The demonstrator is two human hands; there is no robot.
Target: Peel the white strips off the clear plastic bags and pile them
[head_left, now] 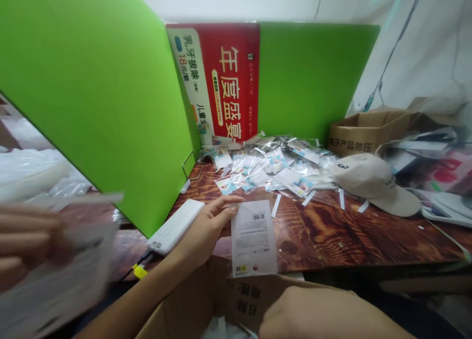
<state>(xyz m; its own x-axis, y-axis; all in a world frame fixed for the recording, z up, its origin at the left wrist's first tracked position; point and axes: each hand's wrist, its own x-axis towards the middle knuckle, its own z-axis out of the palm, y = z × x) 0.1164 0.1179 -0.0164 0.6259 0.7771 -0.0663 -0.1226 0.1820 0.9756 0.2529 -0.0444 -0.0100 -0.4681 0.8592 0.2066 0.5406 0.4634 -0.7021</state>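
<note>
My left hand pinches the top left corner of a flat plastic packet between thumb and fingers. Small print, a barcode and a yellow mark show on the packet's pale face. It hangs over the table's front edge, just above an open cardboard box. At the bottom, my right hand is over the box with its back toward me; its fingers are out of sight. Some clear plastic and white strips lie inside the box. A white power bank with a cable sits beside my left wrist.
Another person's blurred hand holds a packet at far left. Green panels and a red sign stand behind a heap of packets. A beige cap and a carton are on the right of the wooden table.
</note>
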